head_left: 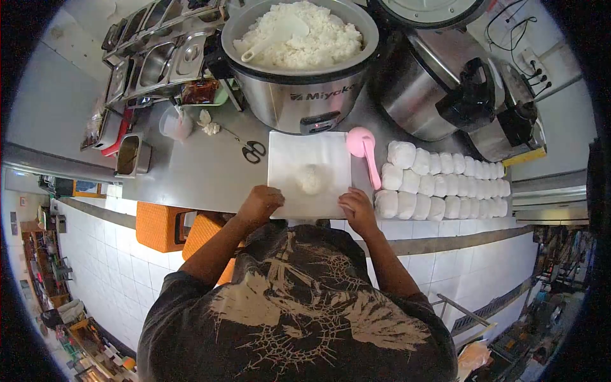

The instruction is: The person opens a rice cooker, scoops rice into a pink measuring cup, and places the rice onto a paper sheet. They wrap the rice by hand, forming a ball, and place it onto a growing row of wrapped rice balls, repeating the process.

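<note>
A round mound of white rice (310,179) sits near the middle of a white paper sheet (299,149) on the steel counter. My left hand (261,204) is closed on the sheet's near left edge. On the opposite side, my right hand (358,207) pinches the near right edge with its fingers bent. A pink scoop (362,144) lies beside the sheet's upper right corner, its handle pointing towards me. To the right, several white paper-wrapped bundles (407,183) are lined up in rows.
Behind the sheet stands an open rice cooker (267,95) heaped with rice, a white paddle (277,38) in it. A second cooker (420,83) is at the right. Scissors (253,151), a plastic cup (175,124) and metal food pans (156,63) are on the left.
</note>
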